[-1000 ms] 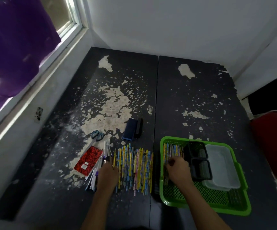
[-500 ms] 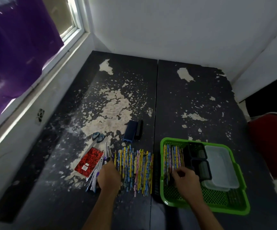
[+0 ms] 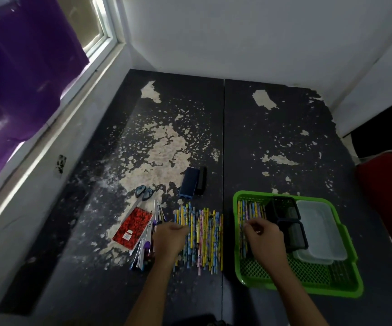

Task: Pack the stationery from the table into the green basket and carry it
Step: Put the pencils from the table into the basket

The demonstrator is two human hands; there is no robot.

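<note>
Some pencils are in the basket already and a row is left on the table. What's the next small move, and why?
Probably close the left hand on a bunch from the row of pencils beside it and carry it right into the green basket. That hand already rests at the row's left edge, while the right hand is over the pencils in the basket, so the table row looks like the nearest unpacked stationery.

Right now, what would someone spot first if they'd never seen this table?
Probably the bright green plastic basket on the right side of the peeling black table, holding some pencils and a clear tub. Next, the long row of colourful patterned pencils lying left of it, with both hands reaching in, one over the row, one over the basket.
</note>
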